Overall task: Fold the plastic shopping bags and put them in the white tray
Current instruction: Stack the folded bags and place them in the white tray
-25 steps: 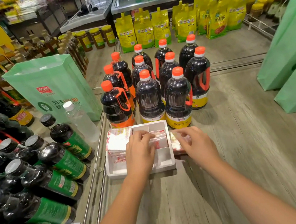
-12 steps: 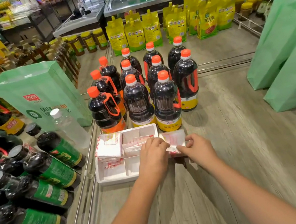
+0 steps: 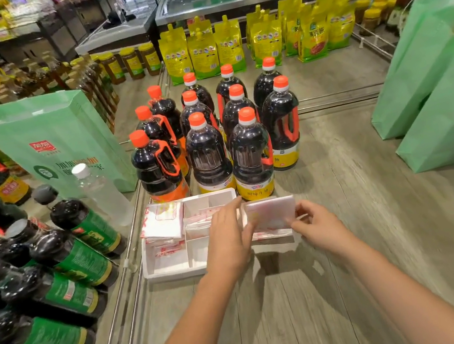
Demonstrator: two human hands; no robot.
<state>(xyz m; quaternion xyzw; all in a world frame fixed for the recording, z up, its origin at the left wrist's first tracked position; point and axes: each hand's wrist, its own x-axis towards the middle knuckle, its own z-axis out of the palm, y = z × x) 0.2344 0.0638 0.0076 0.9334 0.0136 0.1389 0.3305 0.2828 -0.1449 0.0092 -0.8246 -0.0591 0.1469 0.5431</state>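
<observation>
A white compartment tray (image 3: 173,271) lies on the wooden shelf in front of the dark bottles. Folded white-and-red plastic bags (image 3: 163,226) are stacked in its left compartment, with more in the middle. Just right of the tray, both hands hold a folded white bag (image 3: 271,213) slightly above a flat stack of bags (image 3: 271,234). My left hand (image 3: 229,242) grips its left edge and covers the tray's right part. My right hand (image 3: 319,224) pinches its right edge.
Dark sauce bottles with orange caps (image 3: 208,157) stand right behind the tray. Green-labelled bottles (image 3: 64,257) and a clear bottle (image 3: 102,191) lie left of a metal rail. Green bags stand at left (image 3: 60,138) and right (image 3: 445,95).
My left hand has moved out of the tray to the right. Both hands have lifted the folded bag beside the tray, which now shows larger and higher. The camera shifted.
</observation>
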